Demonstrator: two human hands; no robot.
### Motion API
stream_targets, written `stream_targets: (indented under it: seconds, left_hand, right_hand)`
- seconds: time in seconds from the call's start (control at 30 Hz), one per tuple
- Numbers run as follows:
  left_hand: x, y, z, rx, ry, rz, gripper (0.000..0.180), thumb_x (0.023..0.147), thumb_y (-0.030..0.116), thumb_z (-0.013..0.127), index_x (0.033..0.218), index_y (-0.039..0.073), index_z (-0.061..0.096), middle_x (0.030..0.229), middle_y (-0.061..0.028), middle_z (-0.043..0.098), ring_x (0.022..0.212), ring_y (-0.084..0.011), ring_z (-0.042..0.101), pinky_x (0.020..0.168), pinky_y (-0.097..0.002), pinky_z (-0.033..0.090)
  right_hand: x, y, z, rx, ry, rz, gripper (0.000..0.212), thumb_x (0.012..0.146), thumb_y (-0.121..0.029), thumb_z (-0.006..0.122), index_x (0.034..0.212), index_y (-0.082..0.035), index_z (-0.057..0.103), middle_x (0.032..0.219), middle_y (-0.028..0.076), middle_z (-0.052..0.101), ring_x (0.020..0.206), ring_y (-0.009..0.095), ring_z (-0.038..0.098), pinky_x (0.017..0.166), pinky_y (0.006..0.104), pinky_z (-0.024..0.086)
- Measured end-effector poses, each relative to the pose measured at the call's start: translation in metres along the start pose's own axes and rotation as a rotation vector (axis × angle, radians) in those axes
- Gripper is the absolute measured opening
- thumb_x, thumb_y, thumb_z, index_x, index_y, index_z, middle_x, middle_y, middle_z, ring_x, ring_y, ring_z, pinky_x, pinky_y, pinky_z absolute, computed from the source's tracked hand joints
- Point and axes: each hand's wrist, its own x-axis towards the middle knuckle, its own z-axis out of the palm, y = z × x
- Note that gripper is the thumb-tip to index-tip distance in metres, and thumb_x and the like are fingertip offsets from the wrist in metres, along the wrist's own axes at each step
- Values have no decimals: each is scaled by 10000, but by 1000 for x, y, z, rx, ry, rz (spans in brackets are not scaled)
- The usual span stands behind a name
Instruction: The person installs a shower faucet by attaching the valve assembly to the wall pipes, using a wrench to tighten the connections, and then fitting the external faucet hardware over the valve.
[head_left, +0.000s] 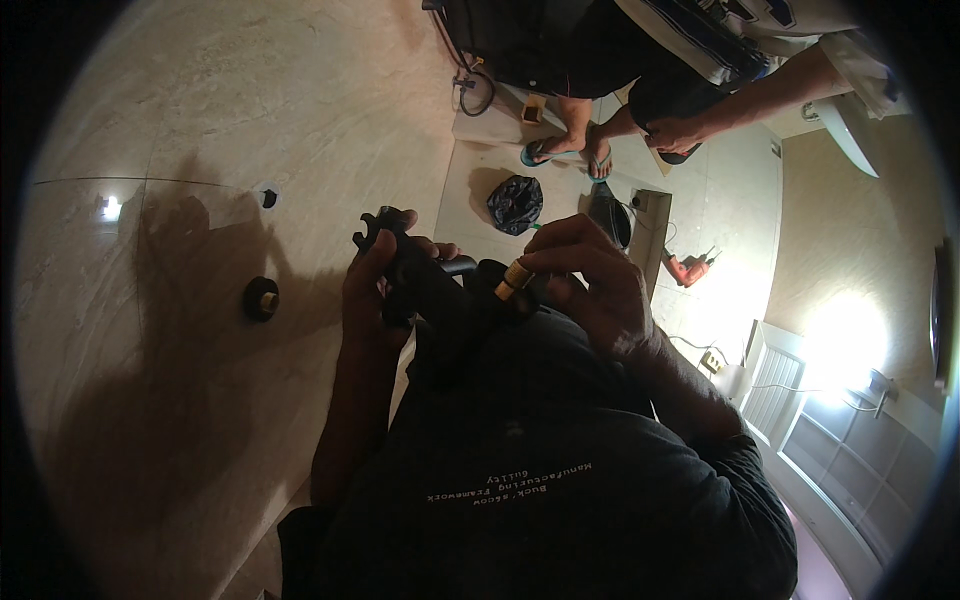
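My left hand [368, 285] is wrapped round a black fixture [435, 290] that looks like a wall tap body, held in front of my dark shirt. Its finer shape is lost in shadow. My right hand [605, 290] is closed, with fingertips pinching a brass fitting [513, 280] at the fixture's right end. Whether the fitting is joined to the fixture, I cannot tell. On the marble-patterned wall to my left, a black round flange with a brass centre [262, 299] stands out below a round hole [268, 196].
Beyond my hands, a black plastic bag [515, 203] lies on the floor near a dark bucket-like container [610, 216]. A red power drill [688, 268] sits to the right. Another person [690, 130] in sandals stands ahead. A bright lamp [848, 345] glares at right beside a louvred panel.
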Motion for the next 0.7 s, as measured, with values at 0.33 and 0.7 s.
stream_targets:
  seconds: [0.33, 0.7]
  left_hand:
    - [1, -21, -43, -137, -40, -19, 478, 950, 349, 671, 1268, 24, 520, 919, -154, 715, 1005, -367, 702, 872, -491, 591]
    - [-16, -6, -10, -109, 120, 16, 511, 941, 381, 676, 1289, 39, 522, 946, -175, 706, 1068, -389, 679, 992, -525, 514]
  right_hand:
    - [2, 2, 9, 118, 16, -55, 277, 906, -16, 628, 1181, -3, 655, 1185, 160, 568, 1021, 216, 608, 854, 341, 509]
    - [11, 3, 18, 132, -40, 2, 289, 928, -116, 602, 1183, 18, 608, 1185, 160, 567, 1021, 210, 581, 880, 344, 473]
